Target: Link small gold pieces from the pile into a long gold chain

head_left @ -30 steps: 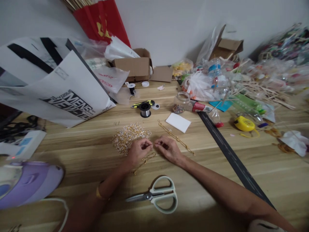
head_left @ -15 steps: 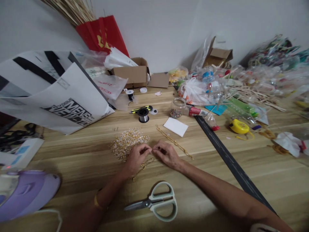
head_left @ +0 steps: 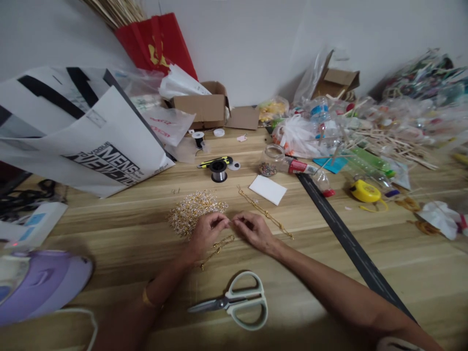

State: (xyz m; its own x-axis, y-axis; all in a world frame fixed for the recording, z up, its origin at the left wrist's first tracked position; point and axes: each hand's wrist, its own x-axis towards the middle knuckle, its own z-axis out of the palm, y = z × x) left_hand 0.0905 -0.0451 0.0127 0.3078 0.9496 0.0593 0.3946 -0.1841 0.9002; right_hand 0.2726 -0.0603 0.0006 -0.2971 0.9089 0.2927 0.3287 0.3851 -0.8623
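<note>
My left hand [head_left: 207,233] and my right hand [head_left: 254,231] meet almost fingertip to fingertip over the wooden table. Both are pinched closed; whatever they hold is too small to name. A heap of gold and clear beads or links [head_left: 192,210] lies against the far left side of my left hand. Beside that hand, nearer me, is a short gold chain [head_left: 218,249]. A longer gold chain [head_left: 263,211] stretches past my right hand. Scissors [head_left: 234,301] with pale handles lie closer to me, blades pointing left.
Beyond the hands are a wire spool [head_left: 218,171], a yellow cutter [head_left: 215,162], a white card [head_left: 267,189] and a bead jar [head_left: 270,161]. A purple iron [head_left: 44,287] and large white bag [head_left: 91,136] stand left. Plastic bottles and a yellow tape measure [head_left: 365,191] lie right.
The view has shifted slightly. Both hands keep nearly the same place, still pinched together, with small changes in the fingers.
</note>
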